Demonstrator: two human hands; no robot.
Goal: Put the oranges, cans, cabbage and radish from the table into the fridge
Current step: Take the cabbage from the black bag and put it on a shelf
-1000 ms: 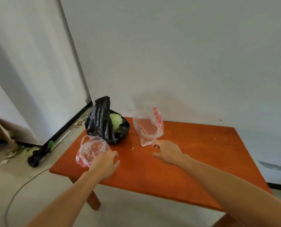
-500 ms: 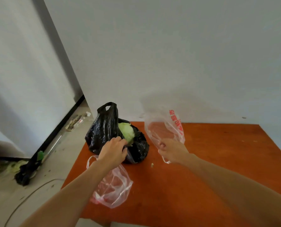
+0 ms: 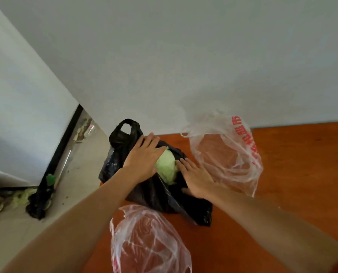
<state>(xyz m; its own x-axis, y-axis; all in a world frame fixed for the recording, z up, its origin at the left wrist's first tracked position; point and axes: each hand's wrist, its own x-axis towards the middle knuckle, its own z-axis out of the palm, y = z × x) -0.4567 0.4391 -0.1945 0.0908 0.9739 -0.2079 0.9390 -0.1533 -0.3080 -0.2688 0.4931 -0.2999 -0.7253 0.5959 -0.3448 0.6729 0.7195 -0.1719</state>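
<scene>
Two clear plastic bags lie empty-looking on the orange table [image 3: 302,174]: the nearer bag [image 3: 150,241] at 6 o'clock from the black bag [image 3: 164,196], the printed bag [image 3: 227,154] at 3 o'clock. Between them, the left hand [image 3: 144,158] rests flat with fingers spread on the pale green cabbage [image 3: 167,167], gripping nothing. The right hand [image 3: 195,178] presses open-palmed at the cabbage's 4 o'clock side, on the black plastic; whether it touches the cabbage is unclear. The cabbage sits inside the black bag's mouth.
</scene>
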